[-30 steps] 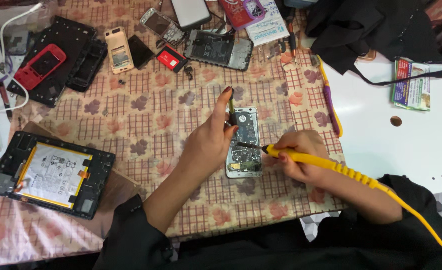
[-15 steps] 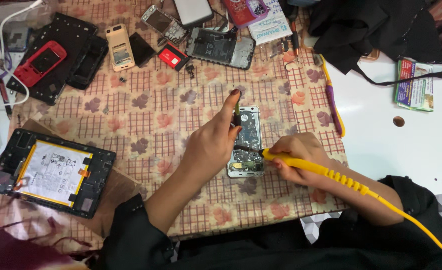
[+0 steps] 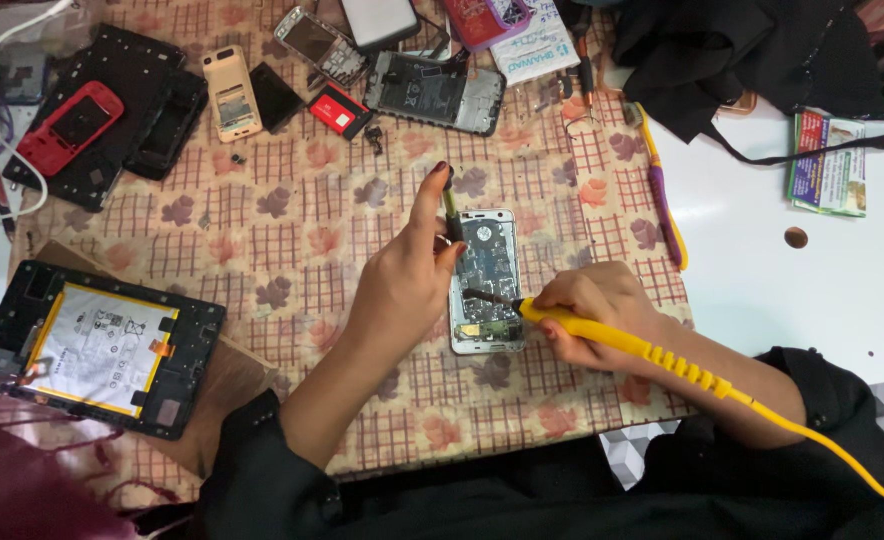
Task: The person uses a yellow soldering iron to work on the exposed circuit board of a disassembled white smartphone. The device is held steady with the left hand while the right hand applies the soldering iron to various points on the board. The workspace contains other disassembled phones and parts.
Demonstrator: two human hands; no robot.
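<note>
On checkered cloth (image 3: 292, 240): opened phone (image 3: 486, 280) lengthwise away from person; right hand (image 3: 592, 310) clenched round yellow iron (image 3: 642, 347), tip pointing left.

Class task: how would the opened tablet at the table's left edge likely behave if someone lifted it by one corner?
The opened tablet looks flat and thin, so probably stiff yet slightly bendy. Its exposed battery and small parts suggest fragility. It likely won't roll.

Phone repair bench, likely a small workshop. Patterned cloth (image 3: 292, 230) covered in gutted handsets: opened tablet (image 3: 97, 345) at 8 o'clock, red phone (image 3: 70, 125) at 10, stripped phone frame (image 3: 434, 92) at 12. Yellow soldering iron (image 3: 612, 340) on an open phone (image 3: 489, 280) at centre.
</note>
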